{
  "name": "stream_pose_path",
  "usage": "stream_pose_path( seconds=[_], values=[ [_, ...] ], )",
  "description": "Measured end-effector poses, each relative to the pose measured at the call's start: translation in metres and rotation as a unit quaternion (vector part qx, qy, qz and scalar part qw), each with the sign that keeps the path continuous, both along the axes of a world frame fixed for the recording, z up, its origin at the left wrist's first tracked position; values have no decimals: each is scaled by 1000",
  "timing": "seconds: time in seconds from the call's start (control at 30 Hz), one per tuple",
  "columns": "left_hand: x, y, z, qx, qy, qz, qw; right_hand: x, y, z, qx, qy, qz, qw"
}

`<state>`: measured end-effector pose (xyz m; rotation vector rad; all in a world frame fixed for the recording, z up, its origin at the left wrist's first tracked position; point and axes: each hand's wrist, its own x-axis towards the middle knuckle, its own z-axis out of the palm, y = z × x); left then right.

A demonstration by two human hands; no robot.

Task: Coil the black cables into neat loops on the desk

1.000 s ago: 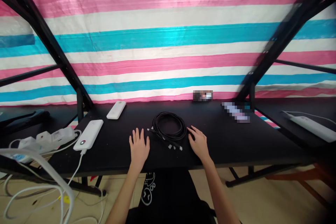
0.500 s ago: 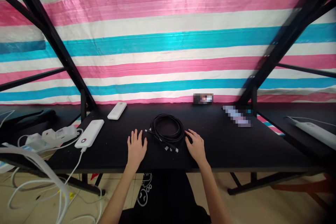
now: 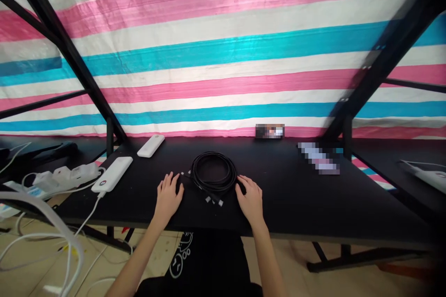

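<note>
A coiled bundle of black cables [image 3: 228, 178] lies on the black table [image 3: 296, 204], with several pale connector ends sticking out at its lower and left sides. To the left of the coil, my left hand [image 3: 168, 197] rests palm down on the tabletop, fingers apart and holding nothing. My right hand [image 3: 251, 198] lies at the coil's right edge, its fingers stretched out and the fingertips at or almost touching the cables. I cannot tell whether they touch.
Two white power banks, a near one [image 3: 113, 174] with a cable plugged in and a far one [image 3: 151, 145], lie on the left. A white power strip [image 3: 62, 178] sits beyond them. Blurred items [image 3: 318, 158] lie on the right. Striped sheeting [image 3: 223, 65] hangs behind the table.
The view has tilted and shifted slightly, so the coil and hands appear farther left. My right fingertips look a little closer to the coil; the left fingers are slightly more bent.
</note>
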<state>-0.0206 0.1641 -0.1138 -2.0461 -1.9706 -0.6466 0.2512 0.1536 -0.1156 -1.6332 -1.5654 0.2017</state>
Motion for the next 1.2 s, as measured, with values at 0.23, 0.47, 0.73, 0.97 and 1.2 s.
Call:
stream_pose_path(
  seconds=[0.23, 0.47, 0.73, 0.97, 1.2],
  values=[
    [1, 2, 2, -11, -5, 14, 1000, -1, -2, -1, 2, 8, 15, 1000],
    [3, 2, 3, 0, -9, 20, 1000, 0, -2, -4, 15, 13, 20, 1000],
    [6, 1, 11, -4, -6, 27, 1000, 2, 3, 0, 1, 2, 25, 1000],
    [4, 2, 12, -5, -7, 12, 1000, 1, 3, 2, -9, -6, 29, 1000],
    [5, -1, 12, 4, -22, 7, 1000, 6, 5, 1, -11, 32, 28, 999]
  ],
)
